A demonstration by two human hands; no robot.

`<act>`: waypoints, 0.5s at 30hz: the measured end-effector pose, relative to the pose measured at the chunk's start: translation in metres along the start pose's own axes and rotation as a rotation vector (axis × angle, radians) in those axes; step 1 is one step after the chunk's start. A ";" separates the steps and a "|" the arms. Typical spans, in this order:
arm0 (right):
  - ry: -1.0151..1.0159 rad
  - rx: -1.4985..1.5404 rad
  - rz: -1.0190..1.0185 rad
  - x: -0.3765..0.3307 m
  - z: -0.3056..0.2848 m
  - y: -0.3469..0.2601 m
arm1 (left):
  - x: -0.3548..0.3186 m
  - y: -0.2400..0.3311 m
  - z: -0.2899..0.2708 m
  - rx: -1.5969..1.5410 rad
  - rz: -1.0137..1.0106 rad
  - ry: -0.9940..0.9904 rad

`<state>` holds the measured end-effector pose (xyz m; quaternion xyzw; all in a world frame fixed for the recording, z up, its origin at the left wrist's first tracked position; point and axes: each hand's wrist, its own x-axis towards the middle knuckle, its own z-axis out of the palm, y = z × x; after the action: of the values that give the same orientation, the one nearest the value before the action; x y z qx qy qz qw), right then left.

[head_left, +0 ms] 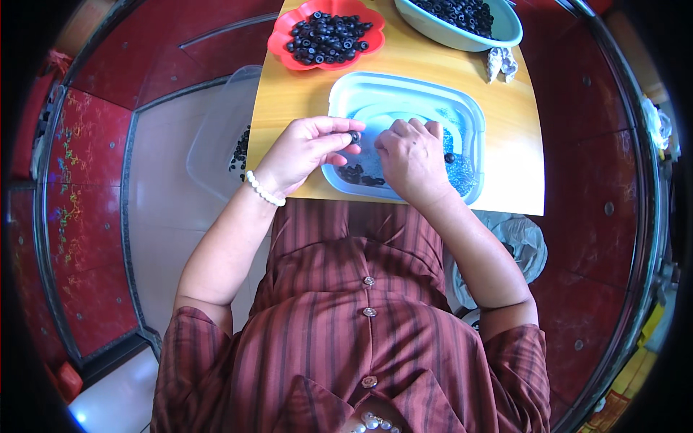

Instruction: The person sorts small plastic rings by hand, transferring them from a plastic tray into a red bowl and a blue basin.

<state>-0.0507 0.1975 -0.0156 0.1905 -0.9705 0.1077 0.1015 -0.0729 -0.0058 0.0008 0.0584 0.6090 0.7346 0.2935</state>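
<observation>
My left hand (303, 151) pinches a small black ring (354, 136) between thumb and fingertips, at the left rim of a light blue rectangular tray (404, 90). My right hand (411, 159) rests palm down inside the tray with its fingers curled; whether it holds anything is hidden. In the tray lie a few black rings (359, 175), one more (449, 157) by the right hand, and many tiny bluish pieces (462, 169). A white bead bracelet (263, 190) circles my left wrist.
A red flower-shaped plate (281, 40) heaped with black rings stands at the back left of the small wooden table (289, 108). A light blue bowl (505, 29) with more rings is at the back right, crumpled wrapping (501, 62) beside it. A clear plastic bin (216, 144) stands on the floor at the left.
</observation>
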 end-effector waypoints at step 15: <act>0.085 1.282 0.528 -0.022 -0.028 0.011 | 0.001 -0.011 0.021 -0.302 0.018 0.099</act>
<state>-0.0305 0.2221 0.0036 -0.0340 -0.7245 0.6881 -0.0226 -0.0603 0.0133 -0.0045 -0.0173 0.5047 0.8224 0.2621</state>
